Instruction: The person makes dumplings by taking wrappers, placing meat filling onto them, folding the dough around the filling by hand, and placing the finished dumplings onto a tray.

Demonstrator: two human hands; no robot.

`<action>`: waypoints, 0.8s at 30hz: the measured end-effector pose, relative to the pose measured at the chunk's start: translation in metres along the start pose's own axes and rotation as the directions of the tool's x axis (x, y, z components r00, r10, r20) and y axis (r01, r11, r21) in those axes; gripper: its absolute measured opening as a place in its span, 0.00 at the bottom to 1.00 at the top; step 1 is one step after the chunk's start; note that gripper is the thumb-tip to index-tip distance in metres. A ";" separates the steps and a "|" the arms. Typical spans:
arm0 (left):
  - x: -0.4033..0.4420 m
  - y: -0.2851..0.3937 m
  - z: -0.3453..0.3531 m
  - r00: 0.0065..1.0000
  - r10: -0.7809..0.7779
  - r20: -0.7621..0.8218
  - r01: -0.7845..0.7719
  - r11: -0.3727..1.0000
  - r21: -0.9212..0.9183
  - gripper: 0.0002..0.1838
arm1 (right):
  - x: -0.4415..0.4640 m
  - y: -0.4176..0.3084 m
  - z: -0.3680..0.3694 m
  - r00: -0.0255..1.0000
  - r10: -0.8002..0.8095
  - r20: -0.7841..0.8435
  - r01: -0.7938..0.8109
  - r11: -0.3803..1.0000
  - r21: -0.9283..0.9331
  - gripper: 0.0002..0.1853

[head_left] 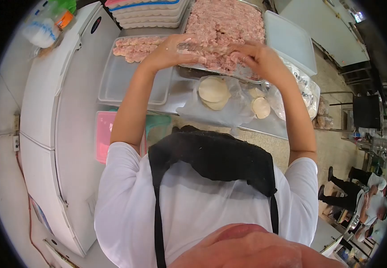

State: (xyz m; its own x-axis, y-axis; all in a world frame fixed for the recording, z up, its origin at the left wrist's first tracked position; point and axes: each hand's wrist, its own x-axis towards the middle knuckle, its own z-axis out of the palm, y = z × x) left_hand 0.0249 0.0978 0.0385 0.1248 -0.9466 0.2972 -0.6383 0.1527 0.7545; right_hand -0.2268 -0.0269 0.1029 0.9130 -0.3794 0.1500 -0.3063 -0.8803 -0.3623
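A metal tray of raw ground meat (224, 22) lies at the top middle. Over its left front part is my left hand (172, 52), fingers apart and smeared with meat. My right hand (256, 58) rests at the tray's front right, its fingers curled down at the meat; what they hold is hidden. Left of the tray, rows of shaped meat (135, 48) sit in a shallow translucent tray (133, 87). Pale round discs (213, 91) are stacked on a plastic bag (204, 114) in front of the meat, with smaller discs (260, 107) to their right.
Stacked trays (149, 15) stand behind at the left. A translucent lid (290, 42) and plastic packages (305, 87) lie at the right. A white freezer (75, 89) is on the left, a pink container (105, 134) below. People (365, 198) are at the far right.
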 end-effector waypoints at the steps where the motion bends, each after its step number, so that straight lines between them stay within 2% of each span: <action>1: -0.002 -0.004 -0.007 0.997 -0.048 0.057 0.056 0.988 -0.146 0.33 | 0.004 -0.004 0.001 0.986 -0.088 -0.145 0.072 0.991 -0.113 0.13; 3: -0.003 -0.013 -0.024 0.977 -0.111 0.185 0.179 0.894 -0.411 0.33 | 0.005 -0.033 0.009 0.975 -0.078 -0.207 0.058 0.993 -0.099 0.13; 4: -0.006 -0.022 -0.028 0.989 -0.107 0.106 0.137 0.928 -0.348 0.33 | 0.007 -0.046 0.013 0.969 -0.071 -0.236 0.051 0.995 -0.090 0.13; 6: -0.014 -0.030 -0.034 0.996 -0.082 -0.045 0.071 0.975 -0.209 0.32 | 0.016 -0.053 0.024 0.981 -0.047 -0.191 0.020 0.989 -0.144 0.13; 9: -0.020 -0.019 -0.061 0.958 -0.200 0.204 0.244 0.945 -0.217 0.29 | 0.027 -0.065 0.010 0.985 -0.023 -0.174 -0.002 0.990 -0.142 0.13; 10: -0.024 -0.027 -0.064 0.979 -0.147 0.140 0.176 0.958 -0.227 0.31 | 0.029 -0.070 0.002 0.984 -0.014 -0.179 -0.009 0.992 -0.127 0.13; 11: -0.028 -0.039 -0.065 0.993 -0.091 0.075 0.106 0.967 -0.233 0.33 | 0.030 -0.074 -0.001 0.986 0.050 -0.159 -0.053 0.998 -0.016 0.13; 12: -0.031 -0.040 -0.068 0.999 -0.034 0.008 0.035 0.971 -0.235 0.36 | 0.034 -0.078 0.005 0.987 -0.007 -0.163 0.003 1.000 -0.024 0.13; 14: -0.034 -0.041 -0.077 0.996 -0.060 0.064 0.078 0.941 -0.330 0.38 | 0.042 -0.085 0.027 0.979 -0.118 -0.165 0.113 0.993 -0.036 0.14; 15: -0.037 -0.040 -0.082 0.993 -0.073 0.095 0.103 0.921 -0.375 0.39 | 0.044 -0.086 0.039 0.985 -0.082 -0.149 0.081 0.997 -0.016 0.14; 18: -0.046 -0.072 -0.090 0.987 -0.161 0.018 0.161 0.962 -0.222 0.37 | 0.051 -0.087 0.062 0.994 0.024 -0.104 -0.017 0.997 0.072 0.14; 20: -0.067 -0.093 -0.098 0.989 -0.140 -0.053 0.133 0.983 -0.126 0.35 | 0.043 -0.087 0.064 0.991 0.110 -0.074 -0.095 0.979 0.180 0.15; 21: -0.079 -0.106 -0.103 0.988 -0.130 -0.087 0.123 0.989 -0.076 0.34 | 0.036 -0.081 0.069 0.985 0.135 -0.112 -0.111 0.974 0.197 0.16; 23: -0.105 -0.150 -0.113 0.962 -0.265 -0.061 0.257 0.959 -0.123 0.32 | 0.013 -0.060 0.084 0.964 0.190 -0.186 -0.143 0.961 0.236 0.17; 24: -0.116 -0.174 -0.116 0.943 -0.330 -0.043 0.321 0.936 -0.143 0.31 | 0.000 -0.049 0.091 0.947 0.271 -0.172 -0.213 0.932 0.292 0.17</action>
State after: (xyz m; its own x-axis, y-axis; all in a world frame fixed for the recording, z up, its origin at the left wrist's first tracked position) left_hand 0.2097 0.2143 -0.0592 0.3608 -0.9309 0.0568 -0.4488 -0.1199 0.8855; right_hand -0.1877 0.0420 0.0372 0.7356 -0.6466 0.2021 -0.4015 -0.6564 -0.6387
